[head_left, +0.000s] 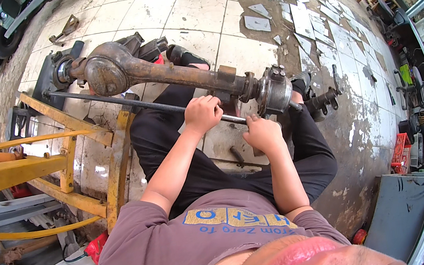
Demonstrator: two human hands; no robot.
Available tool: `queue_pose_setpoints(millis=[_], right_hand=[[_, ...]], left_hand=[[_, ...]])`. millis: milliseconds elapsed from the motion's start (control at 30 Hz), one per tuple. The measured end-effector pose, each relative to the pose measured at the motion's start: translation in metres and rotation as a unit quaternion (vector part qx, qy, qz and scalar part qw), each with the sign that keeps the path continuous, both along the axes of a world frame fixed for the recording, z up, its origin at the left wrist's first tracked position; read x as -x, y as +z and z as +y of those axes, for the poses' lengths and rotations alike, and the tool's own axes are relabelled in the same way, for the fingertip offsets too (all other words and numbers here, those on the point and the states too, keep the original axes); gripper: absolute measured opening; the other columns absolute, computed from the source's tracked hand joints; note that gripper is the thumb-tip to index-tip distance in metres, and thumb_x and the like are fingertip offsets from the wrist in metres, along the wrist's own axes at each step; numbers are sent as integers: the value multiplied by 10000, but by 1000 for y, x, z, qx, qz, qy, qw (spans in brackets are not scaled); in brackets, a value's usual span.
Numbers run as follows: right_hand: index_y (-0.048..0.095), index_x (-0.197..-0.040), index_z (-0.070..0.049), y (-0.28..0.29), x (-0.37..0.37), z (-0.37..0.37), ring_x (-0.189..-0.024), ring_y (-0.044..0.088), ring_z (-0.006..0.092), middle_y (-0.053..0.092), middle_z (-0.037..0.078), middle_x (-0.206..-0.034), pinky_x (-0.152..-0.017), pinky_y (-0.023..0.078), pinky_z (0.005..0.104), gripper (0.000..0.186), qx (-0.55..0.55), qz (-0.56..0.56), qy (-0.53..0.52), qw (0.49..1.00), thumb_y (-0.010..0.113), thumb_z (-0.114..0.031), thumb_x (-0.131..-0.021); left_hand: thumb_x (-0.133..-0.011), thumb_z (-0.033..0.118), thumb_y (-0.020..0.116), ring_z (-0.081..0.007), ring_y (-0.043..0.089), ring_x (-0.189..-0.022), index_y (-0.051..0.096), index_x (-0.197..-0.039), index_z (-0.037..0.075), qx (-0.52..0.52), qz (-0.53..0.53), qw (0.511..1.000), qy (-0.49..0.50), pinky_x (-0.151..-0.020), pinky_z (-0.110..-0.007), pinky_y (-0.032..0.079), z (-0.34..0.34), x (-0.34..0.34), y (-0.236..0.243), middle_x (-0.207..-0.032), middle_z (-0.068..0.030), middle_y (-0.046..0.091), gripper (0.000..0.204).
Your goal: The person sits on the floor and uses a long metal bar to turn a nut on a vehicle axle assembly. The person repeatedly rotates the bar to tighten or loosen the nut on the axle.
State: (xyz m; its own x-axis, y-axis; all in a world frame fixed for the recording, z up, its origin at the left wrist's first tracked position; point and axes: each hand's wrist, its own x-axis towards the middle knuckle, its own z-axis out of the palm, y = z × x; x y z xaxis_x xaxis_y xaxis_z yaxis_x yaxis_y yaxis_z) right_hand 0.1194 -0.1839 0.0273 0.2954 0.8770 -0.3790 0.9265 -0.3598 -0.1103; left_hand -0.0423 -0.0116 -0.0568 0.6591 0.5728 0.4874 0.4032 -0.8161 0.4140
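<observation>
The left hand [202,113] is clenched around a long dark rod [131,103] that runs from the upper left, under the rusty axle [159,74], toward the hub [273,92] on the right. The right hand [261,133] sits just right of the left one, its fingers curled on the same rod where it nears the hub; the fingertips are partly hidden, but it looks closed on the rod. The axle lies across the person's lap, its round differential housing [106,68] at the left and the hub with its stub shaft [325,99] at the right, above the bent knee. The person sits on a worn tiled floor [205,13] with black trousers [169,139] and legs spread under the axle. A yellow steel frame [64,171] stands at the left, touching the rod's run near its corner post. A small dark tool [237,155] lies on the floor between the legs, below the hands. A red crate [400,151] rests well to the right.
</observation>
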Motion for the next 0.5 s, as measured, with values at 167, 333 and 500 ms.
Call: queue_pose_setpoints(millis=[167, 333, 500], right_hand=[[654, -1464, -32, 9, 0, 3, -1212, 745, 362, 678, 177, -1489, -1028, 604, 491, 610, 27, 15, 7, 999, 623, -335, -936], [685, -1412, -34, 26, -1, 16, -1190, 748, 358, 716, 170, -1414, -1023, 603, 488, 567, 63, 46, -11, 997, 631, -344, -941], [699, -1381, -47, 18, -5, 14, -1153, 760, 362, 730, 166, -1384, -988, 614, 497, 542, 33, 18, 2, 999, 637, -355, -940]], left_hand=[[-823, 137, 694, -250, 717, -802, 739, -841, 138, 6, 0, 1000, 1, -776, -411, 546, 0, 1, 1, -816, -22, 725, 48], [-821, 143, 702, -255, 719, -805, 748, -844, 137, 10, -2, 1000, -2, -780, -414, 545, 1, 0, -3, -824, -28, 732, 51], [-822, 141, 701, -261, 717, -801, 746, -844, 136, 8, -10, 1000, 1, -776, -416, 545, 4, -1, -1, -825, -31, 733, 50]])
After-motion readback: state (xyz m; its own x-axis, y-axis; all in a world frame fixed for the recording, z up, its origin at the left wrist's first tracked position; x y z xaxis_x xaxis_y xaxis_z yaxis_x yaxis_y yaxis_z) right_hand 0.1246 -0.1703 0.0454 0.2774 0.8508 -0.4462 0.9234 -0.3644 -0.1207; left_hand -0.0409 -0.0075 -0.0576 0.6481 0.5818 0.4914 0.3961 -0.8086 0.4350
